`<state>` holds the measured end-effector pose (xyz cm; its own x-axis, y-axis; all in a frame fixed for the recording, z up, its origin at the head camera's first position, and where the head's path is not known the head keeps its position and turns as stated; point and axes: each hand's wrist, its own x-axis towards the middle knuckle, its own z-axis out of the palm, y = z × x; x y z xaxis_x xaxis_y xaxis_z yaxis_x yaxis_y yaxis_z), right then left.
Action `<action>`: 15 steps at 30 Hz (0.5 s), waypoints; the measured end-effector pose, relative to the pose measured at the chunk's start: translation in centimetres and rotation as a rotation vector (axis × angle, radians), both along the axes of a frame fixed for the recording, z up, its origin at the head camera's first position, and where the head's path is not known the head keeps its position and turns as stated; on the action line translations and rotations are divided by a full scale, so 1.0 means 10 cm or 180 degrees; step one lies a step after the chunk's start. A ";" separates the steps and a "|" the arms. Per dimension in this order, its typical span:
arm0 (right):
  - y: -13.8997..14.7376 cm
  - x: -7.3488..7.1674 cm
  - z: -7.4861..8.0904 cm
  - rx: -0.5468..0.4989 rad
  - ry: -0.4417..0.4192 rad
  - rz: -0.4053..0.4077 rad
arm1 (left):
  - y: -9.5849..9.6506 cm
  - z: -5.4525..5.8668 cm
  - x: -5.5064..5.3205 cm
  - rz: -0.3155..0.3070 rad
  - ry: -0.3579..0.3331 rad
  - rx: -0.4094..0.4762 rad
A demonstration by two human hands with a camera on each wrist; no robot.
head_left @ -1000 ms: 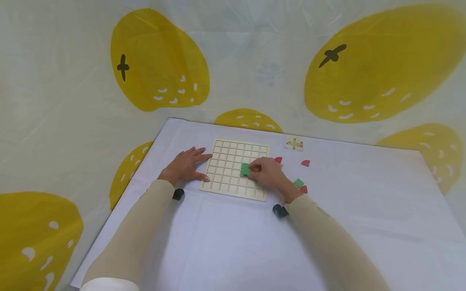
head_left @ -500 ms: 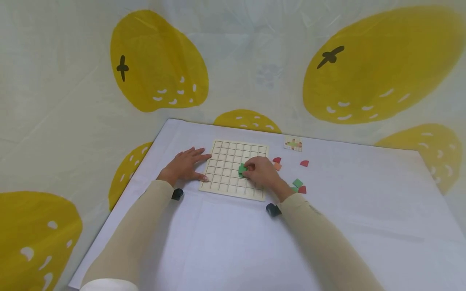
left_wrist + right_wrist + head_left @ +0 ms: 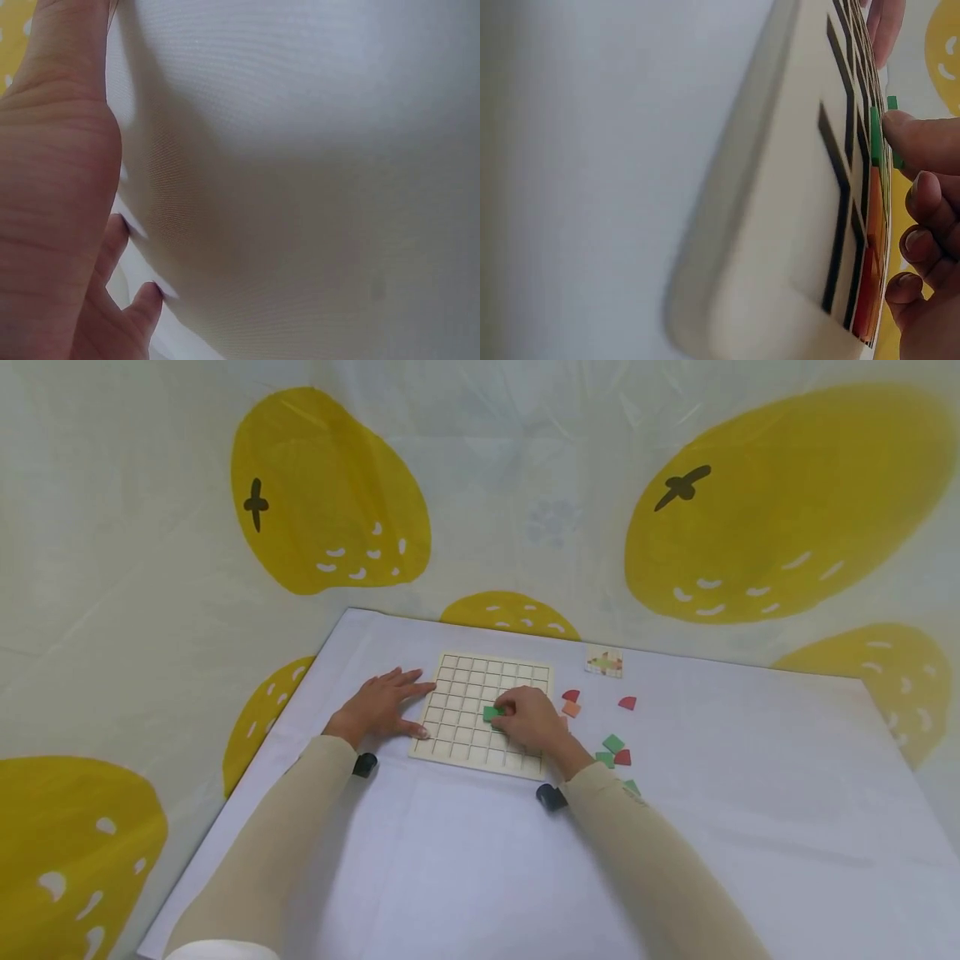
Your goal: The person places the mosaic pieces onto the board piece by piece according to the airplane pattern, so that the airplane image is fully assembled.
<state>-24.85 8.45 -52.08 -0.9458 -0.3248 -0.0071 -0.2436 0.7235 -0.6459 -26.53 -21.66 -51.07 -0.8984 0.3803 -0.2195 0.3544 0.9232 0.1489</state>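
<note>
My right hand [image 3: 527, 718] is over the cream grid board [image 3: 463, 737], pinching a green square tile [image 3: 490, 713] near the board's middle. In the right wrist view, the pinched tile stands slightly off the board. Beneath it a second green tile [image 3: 876, 135], an orange tile [image 3: 874, 214] and a red tile [image 3: 864, 292] lie in a row on the grid. These are mostly hidden by the hand in the head view. My left hand [image 3: 381, 705] rests with spread fingers at the board's left edge, thumb and index finger touching it.
Right of the board lie loose pieces: green tiles [image 3: 613, 743], red quarter-rounds [image 3: 627, 702] and an orange tile [image 3: 572, 709]. A small patterned card [image 3: 604, 662] is at the table's back edge. The white-covered table [image 3: 450, 860] meets a fruit-print curtain [image 3: 525, 460].
My right hand has moved a little left across the board with the green tile, which now lies further left. The left hand has stayed put.
</note>
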 end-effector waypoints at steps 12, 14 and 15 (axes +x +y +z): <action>-0.08 -0.03 0.01 0.0003 0.0064 -0.0010 | -0.02 -0.02 0.01 0.0055 -0.0005 0.0079; -0.09 -0.04 0.00 0.0002 0.0079 -0.0028 | -0.02 -0.02 0.01 0.0049 0.0005 0.0080; -0.09 -0.05 0.00 -0.0004 0.0087 -0.0034 | -0.02 -0.02 0.01 0.0047 0.0009 0.0081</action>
